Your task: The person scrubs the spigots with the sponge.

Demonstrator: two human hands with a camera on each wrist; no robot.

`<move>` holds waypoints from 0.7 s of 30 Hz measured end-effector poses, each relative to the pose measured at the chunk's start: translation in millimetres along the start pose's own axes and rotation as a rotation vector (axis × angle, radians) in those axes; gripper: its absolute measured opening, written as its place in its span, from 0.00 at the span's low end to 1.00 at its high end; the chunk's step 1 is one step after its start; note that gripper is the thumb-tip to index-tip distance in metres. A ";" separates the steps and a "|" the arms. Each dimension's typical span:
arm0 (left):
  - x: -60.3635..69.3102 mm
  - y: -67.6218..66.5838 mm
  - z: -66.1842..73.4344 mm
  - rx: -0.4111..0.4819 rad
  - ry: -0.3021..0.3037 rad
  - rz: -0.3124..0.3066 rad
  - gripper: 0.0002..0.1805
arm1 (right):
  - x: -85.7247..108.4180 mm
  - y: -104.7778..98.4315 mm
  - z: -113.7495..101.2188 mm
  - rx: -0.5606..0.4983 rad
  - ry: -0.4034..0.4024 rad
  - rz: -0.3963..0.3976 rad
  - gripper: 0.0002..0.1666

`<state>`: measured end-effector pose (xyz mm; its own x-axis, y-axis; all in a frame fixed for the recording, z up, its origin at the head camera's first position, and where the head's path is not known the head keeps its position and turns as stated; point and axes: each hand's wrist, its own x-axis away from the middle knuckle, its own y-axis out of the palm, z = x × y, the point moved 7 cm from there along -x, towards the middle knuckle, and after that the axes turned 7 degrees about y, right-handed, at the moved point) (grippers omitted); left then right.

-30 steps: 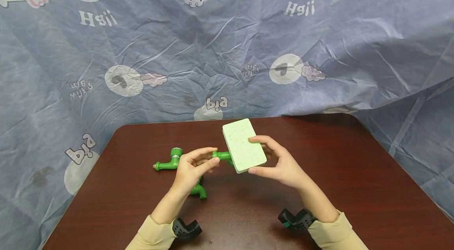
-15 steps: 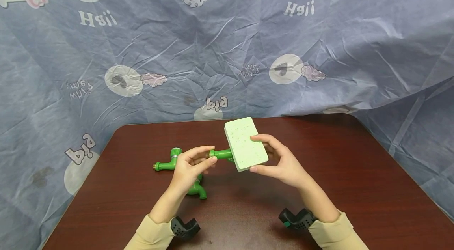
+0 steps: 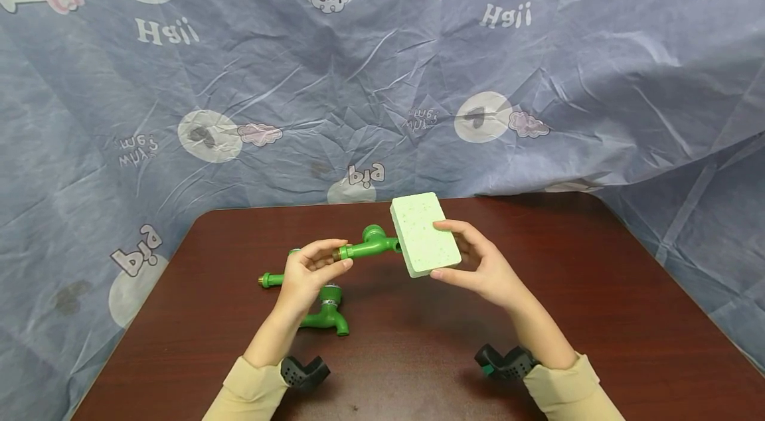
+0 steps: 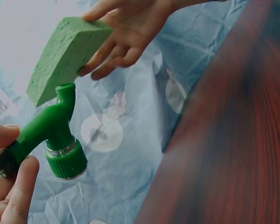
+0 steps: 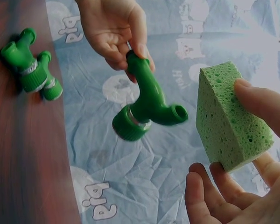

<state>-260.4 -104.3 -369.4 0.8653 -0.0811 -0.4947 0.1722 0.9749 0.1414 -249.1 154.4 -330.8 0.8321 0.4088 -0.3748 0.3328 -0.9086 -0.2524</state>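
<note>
My left hand [image 3: 307, 278] pinches a green faucet [image 3: 367, 246] by its threaded inlet end, above the table. In the left wrist view the faucet [image 4: 51, 123] shows its ribbed knob hanging down and its spout turned up beside the sponge. My right hand [image 3: 478, 265] grips a light green sponge [image 3: 425, 235] between thumb and fingers along its right side. The right wrist view has the porous sponge [image 5: 231, 116] apart from the faucet's spout [image 5: 177, 113], with a gap between them.
Two more green faucets lie on the dark red-brown table [image 3: 538, 315]: one faucet [image 3: 325, 315] nearer, another faucet [image 3: 271, 280] farther left, partly hidden by my left hand. Behind the table hangs a blue-grey printed cloth [image 3: 382, 76].
The left hand has drawn the faucet leftward and slightly up, and its knob now shows on top. The sponge has shifted up and to the right, away from it.
</note>
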 end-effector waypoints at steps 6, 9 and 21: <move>-4.2 -16.3 -12.8 -0.022 -0.035 0.020 0.21 | -2.1 -6.2 11.7 -0.024 0.038 -0.003 0.39; -5.3 -25.4 -20.5 -0.054 -0.059 0.031 0.21 | -2.8 -8.8 18.1 -0.038 0.074 -0.011 0.39; -3.9 -51.0 -52.3 -0.180 -0.175 0.082 0.21 | -4.0 -15.5 54.9 -0.048 0.236 -0.066 0.38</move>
<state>-297.2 -142.8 -419.5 0.9439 -0.0194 -0.3296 0.0248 0.9996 0.0123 -282.0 171.5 -374.3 0.8866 0.4413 -0.1387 0.4058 -0.8859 -0.2247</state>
